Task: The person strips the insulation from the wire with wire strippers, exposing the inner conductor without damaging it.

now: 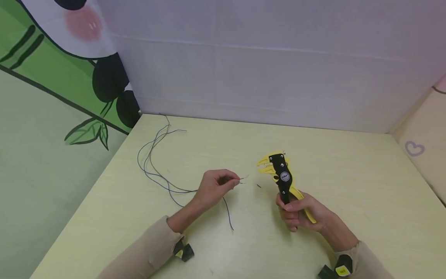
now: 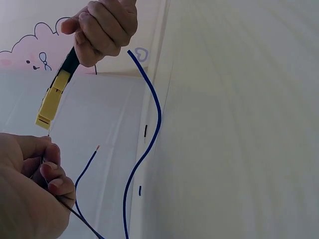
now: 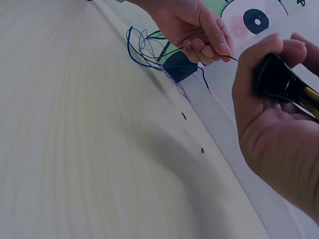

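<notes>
My left hand point(image 1: 217, 188) pinches a thin dark wire point(image 2: 70, 208) between thumb and fingers, and its bare end pokes out past the fingertips. In my right hand point(image 1: 303, 213) is a black and yellow wire stripper point(image 1: 285, 176), gripped by its handles. Its yellow jaws point left, apart from the wire end in the head view, with nothing seen between them. A blue wire point(image 2: 88, 167) with a bare copper tip hangs beside the left hand in the left wrist view. The right wrist view shows only the stripper's handle end point(image 3: 279, 77).
Loose loops of blue and dark wire point(image 1: 153, 174) spread over the left of the table point(image 1: 348, 162). One blue wire end point(image 1: 228, 213) lies below the left hand. Small cut bits lie on the tabletop, a black piece point(image 2: 145, 131) and a blue piece point(image 2: 140, 190). A pale curtain point(image 1: 261, 85) stands behind.
</notes>
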Motion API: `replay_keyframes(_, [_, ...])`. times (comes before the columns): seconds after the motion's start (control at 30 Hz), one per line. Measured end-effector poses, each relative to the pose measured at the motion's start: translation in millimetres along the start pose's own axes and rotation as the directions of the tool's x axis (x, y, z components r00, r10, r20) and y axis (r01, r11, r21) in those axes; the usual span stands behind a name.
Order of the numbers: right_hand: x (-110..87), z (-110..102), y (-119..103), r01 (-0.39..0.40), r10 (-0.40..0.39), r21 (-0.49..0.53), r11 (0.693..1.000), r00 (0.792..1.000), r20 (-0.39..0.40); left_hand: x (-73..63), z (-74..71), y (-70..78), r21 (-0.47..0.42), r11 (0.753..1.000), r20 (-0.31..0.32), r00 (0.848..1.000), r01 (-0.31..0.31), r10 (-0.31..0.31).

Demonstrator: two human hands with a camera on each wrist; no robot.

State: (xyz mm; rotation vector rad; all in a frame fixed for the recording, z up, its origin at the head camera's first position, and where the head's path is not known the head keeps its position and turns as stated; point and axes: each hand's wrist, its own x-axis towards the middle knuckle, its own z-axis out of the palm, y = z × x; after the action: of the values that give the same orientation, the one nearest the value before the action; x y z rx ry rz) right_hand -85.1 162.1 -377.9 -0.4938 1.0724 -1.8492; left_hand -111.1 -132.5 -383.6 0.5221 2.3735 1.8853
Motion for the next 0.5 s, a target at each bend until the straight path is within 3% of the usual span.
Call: replay_keyframes(0.5, [-7.9,-10.2,8.5,0.023,-0.025,0.017,1.0,0.997,0.079,4.5,1.2,-9.5,0.007,1.0,0.036,0.999,0.02,-0.02])
